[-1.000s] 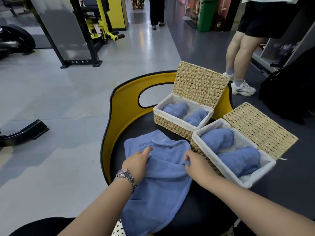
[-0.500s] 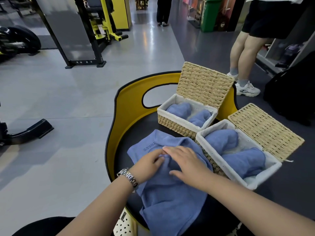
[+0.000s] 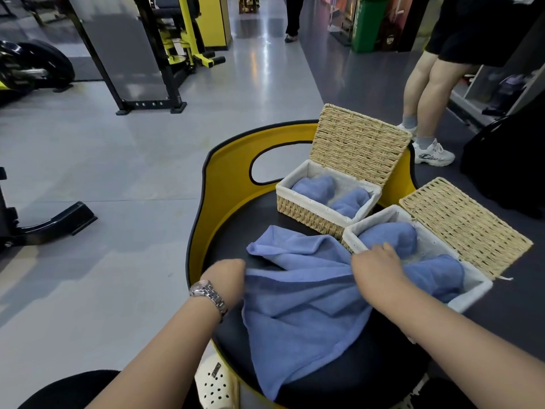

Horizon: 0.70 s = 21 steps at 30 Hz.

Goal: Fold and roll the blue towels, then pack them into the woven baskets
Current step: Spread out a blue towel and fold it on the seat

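A loose blue towel point(image 3: 298, 302) lies rumpled on the round black seat point(image 3: 233, 240) with its yellow rim. My left hand point(image 3: 225, 278), with a wristwatch, grips the towel's left edge. My right hand point(image 3: 379, 271) grips its right edge beside the near woven basket point(image 3: 469, 293), which holds two rolled blue towels point(image 3: 392, 237). The far woven basket point(image 3: 306, 212) holds two more rolls point(image 3: 315, 185). Both lids stand open.
A person's legs point(image 3: 424, 93) stand past the baskets at the right. Black and yellow gym machines point(image 3: 153, 54) fill the far left. A black frame foot point(image 3: 59, 219) lies on the grey floor. A white perforated shoe point(image 3: 216, 385) shows under the seat.
Both hands left the towel's middle and moved apart to its left and right edges, pulling it wider. The towel's top corner has flipped over.
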{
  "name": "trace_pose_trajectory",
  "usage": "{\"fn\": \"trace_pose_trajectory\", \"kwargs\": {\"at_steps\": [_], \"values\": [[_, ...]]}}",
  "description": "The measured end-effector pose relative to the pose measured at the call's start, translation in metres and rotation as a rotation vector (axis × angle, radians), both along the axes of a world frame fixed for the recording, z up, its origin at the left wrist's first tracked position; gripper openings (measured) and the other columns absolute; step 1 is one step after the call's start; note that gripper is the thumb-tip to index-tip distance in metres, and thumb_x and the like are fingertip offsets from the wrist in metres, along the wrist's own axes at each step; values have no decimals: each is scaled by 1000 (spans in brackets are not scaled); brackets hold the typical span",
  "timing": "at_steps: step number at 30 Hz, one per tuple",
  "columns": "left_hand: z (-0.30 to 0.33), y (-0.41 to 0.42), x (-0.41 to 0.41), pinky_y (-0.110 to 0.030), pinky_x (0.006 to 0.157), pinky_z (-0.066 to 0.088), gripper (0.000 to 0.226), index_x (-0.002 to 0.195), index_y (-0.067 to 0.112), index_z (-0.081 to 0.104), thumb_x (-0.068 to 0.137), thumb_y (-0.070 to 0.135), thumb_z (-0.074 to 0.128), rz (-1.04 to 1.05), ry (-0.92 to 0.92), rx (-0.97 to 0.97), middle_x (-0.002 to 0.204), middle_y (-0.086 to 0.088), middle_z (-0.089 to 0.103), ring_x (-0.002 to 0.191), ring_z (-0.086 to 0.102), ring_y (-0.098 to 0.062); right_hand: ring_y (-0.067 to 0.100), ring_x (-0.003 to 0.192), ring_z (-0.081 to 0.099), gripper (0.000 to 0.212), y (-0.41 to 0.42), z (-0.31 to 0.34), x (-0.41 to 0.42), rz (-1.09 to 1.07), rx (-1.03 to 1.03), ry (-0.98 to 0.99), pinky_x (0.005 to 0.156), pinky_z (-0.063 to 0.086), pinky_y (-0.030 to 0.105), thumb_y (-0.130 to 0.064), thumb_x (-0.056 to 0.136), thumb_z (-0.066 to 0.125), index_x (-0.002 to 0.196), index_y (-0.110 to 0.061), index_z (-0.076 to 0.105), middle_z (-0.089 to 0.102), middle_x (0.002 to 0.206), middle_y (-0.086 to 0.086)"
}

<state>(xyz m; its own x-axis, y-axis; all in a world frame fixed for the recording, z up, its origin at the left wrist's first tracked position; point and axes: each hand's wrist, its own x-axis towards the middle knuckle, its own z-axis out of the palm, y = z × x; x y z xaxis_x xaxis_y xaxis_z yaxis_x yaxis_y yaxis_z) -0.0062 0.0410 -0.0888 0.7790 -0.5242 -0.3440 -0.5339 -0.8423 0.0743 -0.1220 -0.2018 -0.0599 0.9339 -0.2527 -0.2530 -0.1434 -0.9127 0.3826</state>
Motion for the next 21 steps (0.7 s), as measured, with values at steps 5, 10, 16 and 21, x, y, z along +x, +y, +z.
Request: {"fn": "trace_pose_trajectory", "kwargs": {"at_steps": [5,10,16,21], "values": [[5,-15,-15,-28,57,39,17,76,24,50,90,16,46,-93,122,-325,78,1,60,74,57,-21,21,119,45,46,15,-14,2,244,301,-195,103,23,39,-46,80,62,119,-24,50,54,122,-4],[-16,-36,-19,-32,60,43,12,78,18,55,86,24,49,77,117,-467,76,2,64,73,59,-21,22,121,44,48,39,-32,-2,215,458,-149,112,17,40,-34,85,61,128,-18,46,54,127,0],[-38,-42,14,-34,91,42,8,93,31,59,91,32,51,188,-68,-552,119,4,56,113,48,-23,24,106,54,25,29,-33,0,-33,122,-144,90,39,33,-9,86,52,110,-15,46,56,113,6],[-40,-57,45,-44,110,27,21,113,26,56,96,31,46,147,-86,-330,157,0,21,140,22,-28,23,109,52,23,17,-33,2,-68,53,-140,92,36,31,-7,93,41,111,-16,51,57,114,4]]}}
